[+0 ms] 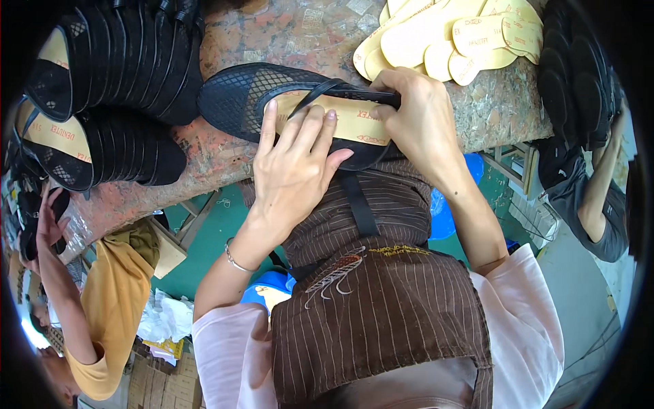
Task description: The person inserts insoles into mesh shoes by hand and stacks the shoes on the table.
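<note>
A black mesh shoe with a strap across it lies sideways on the worktable, toe to the left. Inside it sits a pale yellow insole. My left hand rests on the insole and the near edge of the shoe, fingers spread, the fingertips pressing close to the strap. At the heel end, my right hand is wrapped around the back of the shoe, its thumb inside against the insole and its fingers at the far side. The insole's heel end is partly hidden by that hand.
Black shoes stand in packed rows at the left. Loose yellow insoles are piled at the back right, with more black shoes beyond. A worn, mottled worktable runs across. Co-workers' arms show at both sides.
</note>
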Demonstrator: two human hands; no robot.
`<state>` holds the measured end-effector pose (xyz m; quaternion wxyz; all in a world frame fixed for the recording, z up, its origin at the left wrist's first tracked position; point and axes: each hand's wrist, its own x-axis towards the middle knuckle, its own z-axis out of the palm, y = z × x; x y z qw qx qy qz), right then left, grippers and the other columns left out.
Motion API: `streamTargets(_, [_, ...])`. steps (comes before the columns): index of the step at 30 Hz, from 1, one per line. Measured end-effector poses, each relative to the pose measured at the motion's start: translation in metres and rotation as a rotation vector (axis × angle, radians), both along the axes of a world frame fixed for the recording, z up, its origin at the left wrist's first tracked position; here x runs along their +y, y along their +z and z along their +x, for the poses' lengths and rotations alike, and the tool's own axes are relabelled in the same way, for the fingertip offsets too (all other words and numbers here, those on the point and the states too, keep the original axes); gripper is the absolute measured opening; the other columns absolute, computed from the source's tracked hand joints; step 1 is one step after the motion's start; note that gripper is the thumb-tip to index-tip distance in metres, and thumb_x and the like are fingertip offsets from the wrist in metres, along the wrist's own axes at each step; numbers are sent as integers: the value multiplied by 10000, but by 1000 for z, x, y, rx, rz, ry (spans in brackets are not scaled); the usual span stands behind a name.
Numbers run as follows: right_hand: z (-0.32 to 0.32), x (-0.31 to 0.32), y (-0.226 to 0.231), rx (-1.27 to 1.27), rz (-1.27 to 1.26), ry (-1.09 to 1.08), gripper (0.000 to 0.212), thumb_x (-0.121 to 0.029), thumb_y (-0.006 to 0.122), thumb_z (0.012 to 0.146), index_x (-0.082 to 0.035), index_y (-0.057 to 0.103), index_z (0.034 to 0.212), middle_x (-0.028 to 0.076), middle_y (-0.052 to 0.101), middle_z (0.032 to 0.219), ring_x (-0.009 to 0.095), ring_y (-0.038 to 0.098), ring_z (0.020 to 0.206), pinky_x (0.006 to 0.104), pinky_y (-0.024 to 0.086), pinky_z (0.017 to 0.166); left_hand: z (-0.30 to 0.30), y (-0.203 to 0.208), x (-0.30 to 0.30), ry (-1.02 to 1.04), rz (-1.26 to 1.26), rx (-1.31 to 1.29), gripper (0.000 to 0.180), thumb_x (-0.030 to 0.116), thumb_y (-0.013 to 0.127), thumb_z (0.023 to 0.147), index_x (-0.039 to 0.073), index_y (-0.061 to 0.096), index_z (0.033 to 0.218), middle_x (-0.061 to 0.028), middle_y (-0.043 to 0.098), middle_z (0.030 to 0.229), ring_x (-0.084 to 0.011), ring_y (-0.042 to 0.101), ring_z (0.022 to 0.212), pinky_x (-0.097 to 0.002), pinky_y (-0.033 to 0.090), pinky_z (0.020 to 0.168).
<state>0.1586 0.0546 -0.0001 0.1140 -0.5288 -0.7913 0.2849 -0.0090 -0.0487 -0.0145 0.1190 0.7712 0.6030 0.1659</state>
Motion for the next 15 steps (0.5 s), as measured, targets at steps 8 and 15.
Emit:
streamTargets(8, [16, 6, 5, 54, -88, 44, 353, -57, 763, 685, 33, 703, 1021, 228, 707, 913, 367, 703, 848, 396, 547, 778, 19, 24, 8, 55, -53, 16, 569, 490, 679, 827, -19, 678, 1083, -183, 592, 1126, -335, 553, 1138, -567, 265, 1109])
streamTargets(15, [75, 31, 36, 337, 171, -608, 226, -197, 683, 898, 5, 726, 988, 145, 711, 746, 188, 696, 679, 311, 528, 648, 92, 21, 24, 260, -130, -67, 452, 479, 723, 811, 38, 651, 736, -145, 640, 704, -305, 608, 693, -418, 386, 802])
